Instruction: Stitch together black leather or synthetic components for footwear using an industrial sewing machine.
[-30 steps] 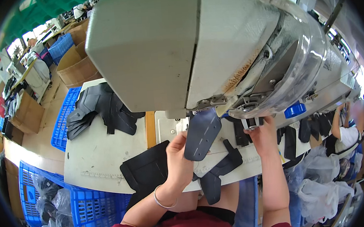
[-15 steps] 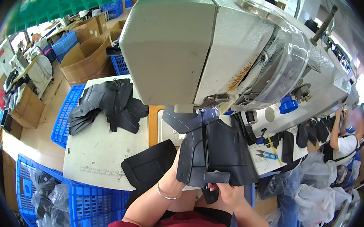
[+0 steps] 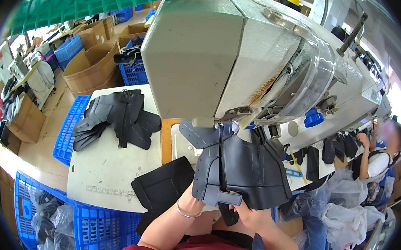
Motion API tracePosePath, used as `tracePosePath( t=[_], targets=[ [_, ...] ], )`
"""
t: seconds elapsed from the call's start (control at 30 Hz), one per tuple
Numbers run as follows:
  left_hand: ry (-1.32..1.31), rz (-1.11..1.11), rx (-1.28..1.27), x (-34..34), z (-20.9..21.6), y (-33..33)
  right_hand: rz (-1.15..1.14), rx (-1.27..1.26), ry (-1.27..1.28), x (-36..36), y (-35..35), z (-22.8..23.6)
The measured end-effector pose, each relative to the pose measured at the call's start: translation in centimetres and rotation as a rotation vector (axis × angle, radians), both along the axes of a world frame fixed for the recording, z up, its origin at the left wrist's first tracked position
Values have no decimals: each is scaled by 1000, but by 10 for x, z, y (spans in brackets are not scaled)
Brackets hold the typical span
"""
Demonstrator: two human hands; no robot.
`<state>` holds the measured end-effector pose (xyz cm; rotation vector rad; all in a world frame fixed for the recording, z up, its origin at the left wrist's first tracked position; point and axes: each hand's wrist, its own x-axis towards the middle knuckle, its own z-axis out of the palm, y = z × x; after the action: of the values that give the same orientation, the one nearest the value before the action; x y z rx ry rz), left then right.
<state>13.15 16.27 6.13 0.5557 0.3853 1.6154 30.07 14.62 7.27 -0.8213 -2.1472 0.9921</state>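
A black leather-like panel [image 3: 252, 168] with a seam slit, stitching and side flaps lies under the head of a sewing machine [image 3: 195, 55]. Its upper end reaches below the needle area, where the needle itself is hard to make out. My left hand [image 3: 194, 200] is at the panel's lower left, its fingers hidden beneath the material. At the lower edge my right hand [image 3: 247, 214] pinches the panel beside a short cross tab [image 3: 229, 198]. A dark strap end hangs below, between my hands. Left of my left forearm rests another flat black piece [image 3: 162, 183].
Stacked black pieces [image 3: 116, 114] lie on the white table [image 3: 106, 173] at the left. Blue crates [image 3: 101, 234] stand beside it, one with plastic-wrapped goods. Blue-handled snips [image 3: 294, 173] and more black pieces are at the right, where a co-worker [image 3: 379, 159] sits.
The panel has turned slightly, its right part swinging down and right and its slit opening a little. My right hand shifted slightly left with the tab. The whole view shifted a little.
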Motion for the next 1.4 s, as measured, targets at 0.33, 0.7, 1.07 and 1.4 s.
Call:
tracePosePath(
  t=[0.33, 0.7, 1.07, 1.4],
  targets=[
    [97, 194, -36, -5, 6, -14, -134, 629, -225, -8, -6, 25],
    [442, 203, -116, -15, 0, 8, 449, -877, -101, 29, -23, 49],
    [1043, 480, 120, -15, -12, -7, 15, -252, 61, -47, 110, 29],
    [1838, 1192, 568, -70, 9, -5, 21, -177, 221, -55, 102, 38]
  ],
)
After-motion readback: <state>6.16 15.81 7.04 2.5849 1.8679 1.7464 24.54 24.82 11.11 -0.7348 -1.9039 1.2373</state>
